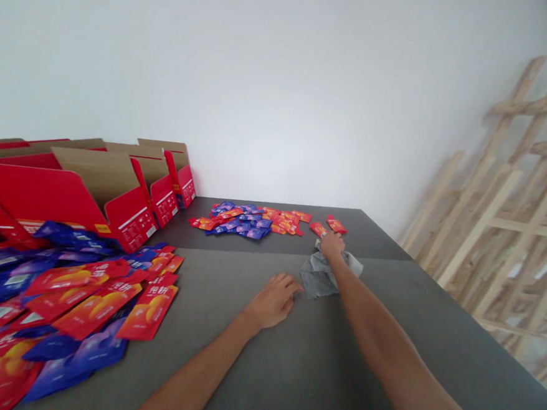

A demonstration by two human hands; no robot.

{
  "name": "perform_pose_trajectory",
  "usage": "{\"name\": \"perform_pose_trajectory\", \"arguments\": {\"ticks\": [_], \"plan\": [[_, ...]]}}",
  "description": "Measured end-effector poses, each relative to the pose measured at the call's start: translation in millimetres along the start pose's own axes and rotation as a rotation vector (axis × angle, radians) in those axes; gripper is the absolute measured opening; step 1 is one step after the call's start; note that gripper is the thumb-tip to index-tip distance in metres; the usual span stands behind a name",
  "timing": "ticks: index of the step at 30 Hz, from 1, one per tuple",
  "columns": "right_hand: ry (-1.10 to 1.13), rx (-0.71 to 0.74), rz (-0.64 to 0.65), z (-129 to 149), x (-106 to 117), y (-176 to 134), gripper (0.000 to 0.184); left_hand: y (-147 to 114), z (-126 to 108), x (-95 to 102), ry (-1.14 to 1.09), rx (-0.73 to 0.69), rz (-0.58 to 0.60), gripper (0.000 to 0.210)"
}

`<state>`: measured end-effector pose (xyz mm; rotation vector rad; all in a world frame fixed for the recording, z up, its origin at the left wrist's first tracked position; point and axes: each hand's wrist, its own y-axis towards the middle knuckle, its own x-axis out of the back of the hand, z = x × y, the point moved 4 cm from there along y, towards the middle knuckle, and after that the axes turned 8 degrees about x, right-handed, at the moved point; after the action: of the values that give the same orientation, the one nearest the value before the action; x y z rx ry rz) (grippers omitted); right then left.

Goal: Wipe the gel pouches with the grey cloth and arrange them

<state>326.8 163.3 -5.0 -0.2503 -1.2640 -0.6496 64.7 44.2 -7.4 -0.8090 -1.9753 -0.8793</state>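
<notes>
My left hand (275,300) rests on the dark grey tabletop (284,360) with loosely bent fingers and holds nothing. Its fingertips are just left of a crumpled grey cloth (320,276). Reaching across that cloth, my right hand (332,244) looks closed, with its fingers partly hidden. Two red sachets, one on the left (319,228) and another on the right (337,224), lie right at its fingers. Whether it grips a sachet or the cloth cannot be made out.
Red and blue sachets form a pile (251,220) toward the wall. A larger heap of sachets (87,293) covers the left side. Behind that heap stand open red cardboard boxes (134,218). A wooden slatted frame (500,226) is beyond the table's right edge.
</notes>
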Motion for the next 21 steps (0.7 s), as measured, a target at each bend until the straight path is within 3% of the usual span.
{"name": "perform_pose_trajectory", "arguments": {"ticks": [5,12,16,21], "plan": [[0.098,-0.03,-0.075,-1,-3,2,0.034,0,0,-0.4,-0.002,-0.016,-0.007,0.042],[0.355,-0.026,-0.182,-23,-5,-2,0.038,1,3,-0.6,-0.052,-0.02,-0.042,0.04],[0.547,0.096,-0.284,-27,-1,-9,0.028,2,6,-1.7,-0.073,-0.015,-0.059,0.037],[0.815,0.324,-0.368,-24,10,-29,0.028,2,7,0.4,-0.111,-0.013,-0.093,0.045]]}}
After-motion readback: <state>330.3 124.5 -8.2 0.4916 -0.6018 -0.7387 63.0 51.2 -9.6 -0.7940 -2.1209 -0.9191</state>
